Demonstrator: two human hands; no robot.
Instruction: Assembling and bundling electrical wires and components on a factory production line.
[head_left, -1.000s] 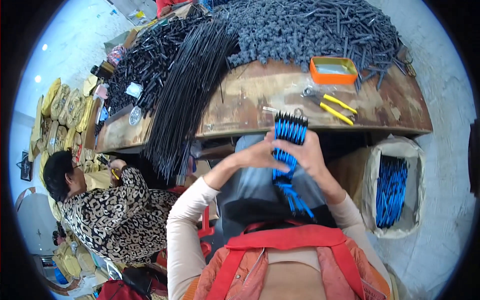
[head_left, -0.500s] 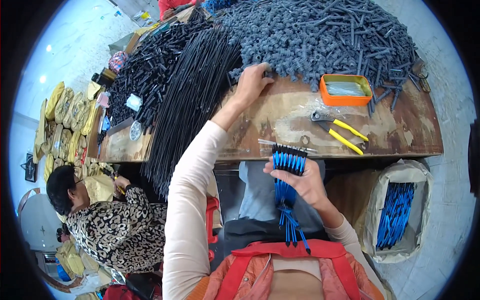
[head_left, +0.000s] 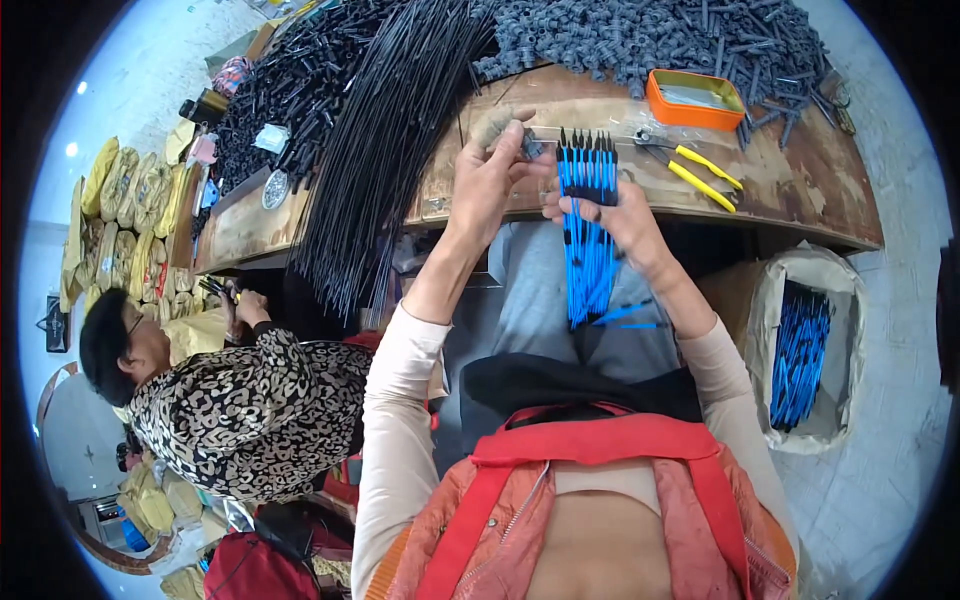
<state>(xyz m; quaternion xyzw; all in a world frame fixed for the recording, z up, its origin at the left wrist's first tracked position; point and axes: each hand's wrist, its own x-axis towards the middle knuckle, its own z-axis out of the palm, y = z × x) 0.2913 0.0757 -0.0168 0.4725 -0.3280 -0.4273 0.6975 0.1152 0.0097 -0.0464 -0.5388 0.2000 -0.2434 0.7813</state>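
My right hand [head_left: 628, 218] is closed around a bundle of blue sticks with black tips [head_left: 590, 255], its tips pointing toward the table and its tails hanging over my lap. Just left of those tips, my left hand [head_left: 485, 185] is closed with small grey plastic fittings [head_left: 532, 148] at its fingertips. How many fittings it holds is partly hidden by the fingers. Beyond both hands lies a large heap of grey plastic fittings [head_left: 610, 45]. Long thin black rods [head_left: 385, 130] lie in a sheaf to the left, overhanging the table edge.
An orange tin [head_left: 695, 112] and yellow-handled pliers [head_left: 700, 178] rest on the wooden table [head_left: 810, 195]. Right of my lap, a lined box [head_left: 850, 370] holds blue sticks. A pile of black tubes [head_left: 275, 125] lies at far left. A co-worker [head_left: 240, 400] sits on my left.
My left hand has come back from the grey heap toward the bundle, with grey fittings at its fingertips. My right hand has raised the blue bundle toward the table edge.
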